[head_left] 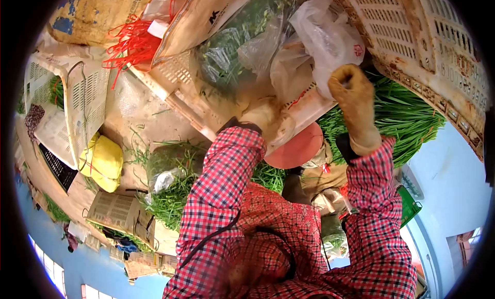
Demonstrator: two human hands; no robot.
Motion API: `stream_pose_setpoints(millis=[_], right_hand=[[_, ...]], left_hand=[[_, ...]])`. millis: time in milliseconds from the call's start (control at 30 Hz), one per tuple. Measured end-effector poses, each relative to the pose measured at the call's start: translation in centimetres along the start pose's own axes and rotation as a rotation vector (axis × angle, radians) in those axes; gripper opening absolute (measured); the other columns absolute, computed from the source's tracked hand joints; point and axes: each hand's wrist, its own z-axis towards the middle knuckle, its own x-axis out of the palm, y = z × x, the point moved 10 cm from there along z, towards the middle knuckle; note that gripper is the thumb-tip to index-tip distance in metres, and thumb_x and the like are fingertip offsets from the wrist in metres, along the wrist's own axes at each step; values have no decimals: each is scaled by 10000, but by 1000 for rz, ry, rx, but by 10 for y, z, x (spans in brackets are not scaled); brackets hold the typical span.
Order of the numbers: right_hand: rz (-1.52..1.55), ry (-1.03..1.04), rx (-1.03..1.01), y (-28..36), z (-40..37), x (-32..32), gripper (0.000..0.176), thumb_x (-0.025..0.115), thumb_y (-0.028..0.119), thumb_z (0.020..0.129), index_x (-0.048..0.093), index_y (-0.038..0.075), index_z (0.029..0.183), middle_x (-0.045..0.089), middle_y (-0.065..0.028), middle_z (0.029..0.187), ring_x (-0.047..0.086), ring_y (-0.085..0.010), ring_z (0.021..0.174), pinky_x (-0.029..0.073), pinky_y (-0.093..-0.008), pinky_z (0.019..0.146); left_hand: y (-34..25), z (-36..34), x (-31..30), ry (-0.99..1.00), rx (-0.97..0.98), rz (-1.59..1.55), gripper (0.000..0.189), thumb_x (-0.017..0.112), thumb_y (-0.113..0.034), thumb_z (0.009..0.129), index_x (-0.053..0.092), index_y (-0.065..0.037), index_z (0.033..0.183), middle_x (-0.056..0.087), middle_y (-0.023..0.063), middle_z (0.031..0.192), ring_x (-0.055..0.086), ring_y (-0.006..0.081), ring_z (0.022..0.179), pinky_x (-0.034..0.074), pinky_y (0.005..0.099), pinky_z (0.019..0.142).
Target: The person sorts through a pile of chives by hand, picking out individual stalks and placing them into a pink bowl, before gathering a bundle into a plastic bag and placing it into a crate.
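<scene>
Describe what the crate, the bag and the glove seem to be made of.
The crate: moulded plastic, cream, grimy; slotted grid walls. The bag: thin plastic film, glossy, translucent; crinkles. The glove on the right hand: probably rubber or coated cloth, matt tan, creased.

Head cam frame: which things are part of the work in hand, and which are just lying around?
In hand:
right hand gripping the white plastic bag
left hand by the bag of greens
loose greens beside the right hand

Lying about:
yellow bag
red string
cardboard box
big crate
</scene>
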Motion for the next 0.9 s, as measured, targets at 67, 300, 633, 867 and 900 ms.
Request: stream_pose_setpoints(millis=[67,300,633,867,900], right_hand=[[108,2,136,29,-13,-12,163,677,125,775,542,35,760,591,-23,682,538,-90,581,448,-241,530],[199,57,-324,151,-30,80,106,628,150,832,613,65,894,647,-90,869,616,-199,689,480,-296,603],[-105,-48,-537,118,-42,31,458,636,289,820,541,45,1196,597,-123,1116,564,-235,1075,501,-370,786],[-769,-47,-457,28,80,92,385,666,293,763,570,49,1045,617,-133,984,592,-256,955,493,-390,757],[-815,90,-460,10,71,127,358,664,289,757,582,52,1012,621,-130,962,596,-256,936,490,-394,758]], left_hand=[[-9,-15,-13,-135,-39,-28,316,557,-246,855,629,-54,1096,616,153,1139,587,336,1027,476,409,860],[-26,-67,-26,-284,0,-173,284,566,-250,855,640,-62,1056,630,161,1090,600,332,981,484,404,831],[-90,-206,-150,-242,-74,-229,365,585,-261,872,575,-71,1183,595,127,1187,549,258,1113,431,356,931],[-135,-204,-294,-1348,496,375,441,669,-100,800,540,-27,1216,589,169,1183,547,294,1129,433,385,967],[-128,-182,-285,-1276,490,370,376,665,-141,810,576,-36,1160,626,162,1096,611,285,1002,482,359,883]])
